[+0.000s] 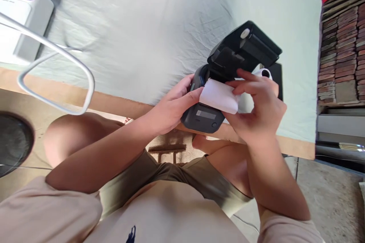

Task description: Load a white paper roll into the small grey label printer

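Printer sits at the bench edge, lid up; left hand grips its side to steady it, while right hand fingers pinch the paper over the bay.

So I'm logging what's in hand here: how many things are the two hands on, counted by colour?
Black: 1, the printer with its lid open, steadied by the left hand.
White: 1, the paper roll, gripped by the right hand and touched by left fingertips.
Total: 2
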